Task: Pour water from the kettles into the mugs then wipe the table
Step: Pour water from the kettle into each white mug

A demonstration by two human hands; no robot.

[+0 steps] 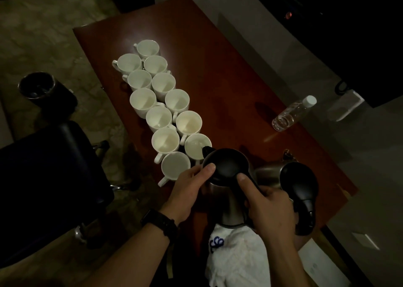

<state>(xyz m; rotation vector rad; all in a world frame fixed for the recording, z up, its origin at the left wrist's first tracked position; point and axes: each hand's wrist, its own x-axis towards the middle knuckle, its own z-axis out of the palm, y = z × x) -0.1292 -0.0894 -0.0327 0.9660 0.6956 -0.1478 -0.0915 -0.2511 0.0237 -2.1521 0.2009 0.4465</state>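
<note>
Several white mugs (160, 98) stand in two rows down the red-brown table (218, 68). A steel kettle with a black lid (226, 166) is tilted, its spout over the near right mug (196, 146). My right hand (268, 208) grips the kettle's black handle, thumb on top. My left hand (192, 184) steadies the kettle at its left side, thumb on the lid's edge. A second steel kettle (292, 182) stands just right of it. A white cloth (237, 256) lies at the table's near edge, under the tilted kettle.
A clear plastic water bottle (292, 114) with a white cap lies on the table's right side. A dark office chair (50, 177) stands left of the table, with a dark round bin (41, 88) beyond it on the floor. The room is dim.
</note>
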